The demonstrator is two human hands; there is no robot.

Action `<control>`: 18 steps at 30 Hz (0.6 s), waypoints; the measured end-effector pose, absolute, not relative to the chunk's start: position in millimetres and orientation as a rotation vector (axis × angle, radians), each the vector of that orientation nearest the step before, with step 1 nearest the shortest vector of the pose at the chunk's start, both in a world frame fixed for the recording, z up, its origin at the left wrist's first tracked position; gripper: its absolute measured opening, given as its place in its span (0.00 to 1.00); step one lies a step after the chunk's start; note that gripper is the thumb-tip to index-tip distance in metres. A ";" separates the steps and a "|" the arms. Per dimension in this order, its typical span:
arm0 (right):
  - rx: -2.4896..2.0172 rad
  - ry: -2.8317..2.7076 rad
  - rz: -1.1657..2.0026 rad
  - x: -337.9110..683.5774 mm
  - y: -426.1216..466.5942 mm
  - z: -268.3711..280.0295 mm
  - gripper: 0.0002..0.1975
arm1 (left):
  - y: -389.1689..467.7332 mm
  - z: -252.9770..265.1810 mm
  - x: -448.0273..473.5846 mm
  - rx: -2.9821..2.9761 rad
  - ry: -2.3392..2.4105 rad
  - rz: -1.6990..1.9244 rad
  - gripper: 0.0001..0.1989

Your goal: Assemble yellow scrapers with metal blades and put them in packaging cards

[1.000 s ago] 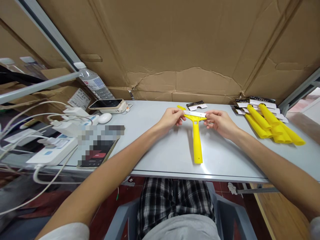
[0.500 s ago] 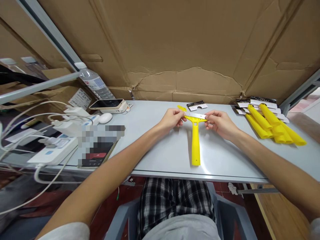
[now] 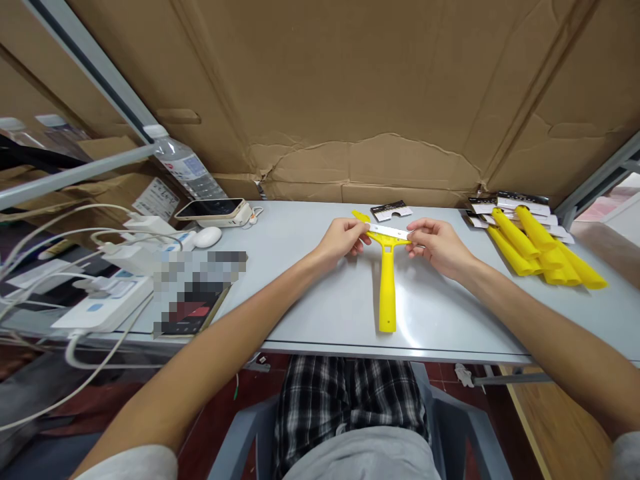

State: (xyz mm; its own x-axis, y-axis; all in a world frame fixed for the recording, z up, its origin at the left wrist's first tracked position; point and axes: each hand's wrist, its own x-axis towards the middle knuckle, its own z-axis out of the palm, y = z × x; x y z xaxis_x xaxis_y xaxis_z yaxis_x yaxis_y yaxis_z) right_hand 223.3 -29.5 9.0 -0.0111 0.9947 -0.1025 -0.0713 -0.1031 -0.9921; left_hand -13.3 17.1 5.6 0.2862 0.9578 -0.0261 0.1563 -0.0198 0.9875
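A yellow scraper (image 3: 387,287) with a T-shaped head lies in front of me, its handle towards the table's near edge. Along its head runs a flat metal blade (image 3: 389,231) with small holes. My left hand (image 3: 347,237) pinches the left end of the blade and head. At the right end, the fingertips of my right hand (image 3: 435,247) are closed on the blade. Just beyond my left fingers a small yellow plastic piece (image 3: 360,216) lies on the table. A black-and-white card (image 3: 393,211) lies behind the blade.
Several yellow scraper handles (image 3: 547,257) with cards are piled at the right. To the left are a power strip (image 3: 107,307) with cables, a white mouse (image 3: 207,237), a phone (image 3: 213,209) and a leaning water bottle (image 3: 185,163). Cardboard (image 3: 350,87) walls the back.
The view has shifted slightly. The blade has tilted a little and looks brighter, its holes showing more clearly. Both hands keep their pinch at its ends.
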 end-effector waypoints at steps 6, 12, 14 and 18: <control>-1.229 -1.104 1.339 220.5 -31.3 10.0 0.27 | 16.8 3.9 -14.1 1.504 1.077 0.915 0.11; -1.250 -1.092 1.385 217.4 -33.0 11.4 0.28 | 16.6 4.3 -13.3 1.513 1.087 0.918 0.10; -1.242 -1.102 1.378 216.9 -33.3 11.4 0.29 | 16.1 5.0 -12.7 1.514 1.080 0.933 0.10; -1.238 -1.121 1.357 218.0 -32.4 10.2 0.30 | 14.8 7.1 -11.7 1.523 1.074 0.953 0.11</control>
